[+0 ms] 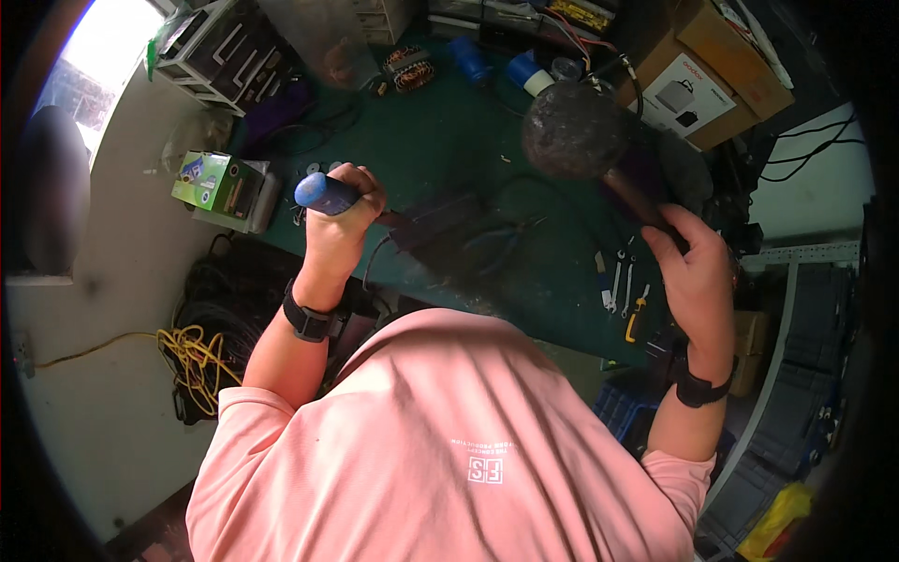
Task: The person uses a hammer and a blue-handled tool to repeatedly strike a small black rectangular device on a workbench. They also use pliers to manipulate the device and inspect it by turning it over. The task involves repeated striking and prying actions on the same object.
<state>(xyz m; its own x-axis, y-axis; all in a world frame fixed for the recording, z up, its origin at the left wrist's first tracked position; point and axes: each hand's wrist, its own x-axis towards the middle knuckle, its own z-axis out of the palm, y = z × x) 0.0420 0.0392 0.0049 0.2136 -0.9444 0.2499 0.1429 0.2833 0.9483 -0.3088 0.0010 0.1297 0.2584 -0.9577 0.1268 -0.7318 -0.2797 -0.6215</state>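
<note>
My left hand [348, 208] is closed around a tool's blue handle [324, 193], its worn end tilted up toward me. I cannot make out the tool's working end; a dark shaft shows just right of the fist. Under it lies a dark, blocky object [438, 229], shaded and blurred, on the green work surface [538, 281]. Raised over the right of the bench is a mallet [573, 129] with a big rounded dark-grey head. Its brown shaft runs down into my right hand [695, 262], whose fingers grip it. The mallet head is apart from the blue handle.
Blue-handled pliers [494, 251] lie mid-bench. Wrenches [618, 279] and a yellow-handled tool [637, 316] lie near the right edge. A green box [215, 183] stands left, copper-wound coils [409, 69] at the back, a cardboard box [721, 70] back right. Yellow cable [197, 354] hangs left.
</note>
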